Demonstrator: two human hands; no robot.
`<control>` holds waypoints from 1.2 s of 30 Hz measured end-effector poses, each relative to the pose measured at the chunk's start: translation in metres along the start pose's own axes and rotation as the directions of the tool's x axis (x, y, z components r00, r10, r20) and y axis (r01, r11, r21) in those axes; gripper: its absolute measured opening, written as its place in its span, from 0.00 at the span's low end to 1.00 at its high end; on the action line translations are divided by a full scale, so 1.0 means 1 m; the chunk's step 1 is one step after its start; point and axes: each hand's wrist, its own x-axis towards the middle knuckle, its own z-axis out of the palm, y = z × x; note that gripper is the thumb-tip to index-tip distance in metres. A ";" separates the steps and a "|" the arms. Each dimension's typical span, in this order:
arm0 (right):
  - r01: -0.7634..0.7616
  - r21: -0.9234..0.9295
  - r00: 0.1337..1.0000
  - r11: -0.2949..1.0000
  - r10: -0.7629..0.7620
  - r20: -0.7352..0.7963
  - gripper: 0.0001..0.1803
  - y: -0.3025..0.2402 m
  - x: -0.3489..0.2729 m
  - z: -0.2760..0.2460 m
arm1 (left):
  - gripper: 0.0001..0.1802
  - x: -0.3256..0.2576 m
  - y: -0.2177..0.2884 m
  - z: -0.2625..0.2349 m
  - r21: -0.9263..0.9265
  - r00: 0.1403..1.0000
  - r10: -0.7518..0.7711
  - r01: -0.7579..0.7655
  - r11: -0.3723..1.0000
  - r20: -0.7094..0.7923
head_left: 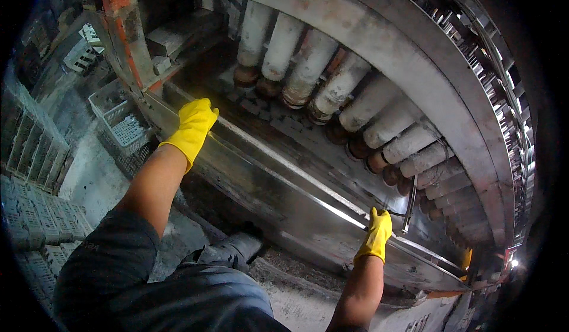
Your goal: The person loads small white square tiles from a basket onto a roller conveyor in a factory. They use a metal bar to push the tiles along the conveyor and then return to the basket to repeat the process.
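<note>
My left hand (197, 124) wears a yellow rubber glove and is closed around the left part of a long pale metal bar (284, 161). The bar slants down to the right along the front of a machine. My right hand (377, 232), gloved alike, is closed at the same bar farther right; its fingers partly hide what it grips. Just beyond the right hand, a thin bent metal rod (410, 204) stands near the fingertips, with a dark curved piece beside it. Whether the right hand touches the rod I cannot tell.
A row of thick grey cylinders (308, 65) hangs beneath a curved metal frame (379, 21) past the bar. To the left stand a plastic crate (124, 124), stacked baskets (44, 216) and an orange-painted post (127, 42). A wide metal panel (267, 193) lies between me and the bar.
</note>
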 end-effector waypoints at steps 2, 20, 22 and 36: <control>0.010 -0.021 1.000 1.000 -0.010 0.016 0.26 -0.001 -0.001 -0.002 | 0.21 0.000 -0.002 0.002 -0.001 1.000 0.012 -0.012 1.000 -0.023; -0.067 -0.059 0.997 0.996 0.068 0.021 0.29 0.018 -0.024 -0.006 | 0.21 -0.012 -0.013 0.014 0.012 0.992 0.064 -0.063 0.998 -0.110; -0.056 -0.054 0.998 0.997 0.057 0.013 0.29 0.021 -0.025 -0.002 | 0.21 -0.014 -0.018 0.016 0.012 0.987 0.077 -0.076 0.997 -0.141; -0.125 -0.005 0.989 0.992 0.125 0.074 0.28 0.000 -0.063 -0.023 | 0.21 -0.025 -0.030 0.010 0.012 0.990 0.069 -0.068 0.998 -0.123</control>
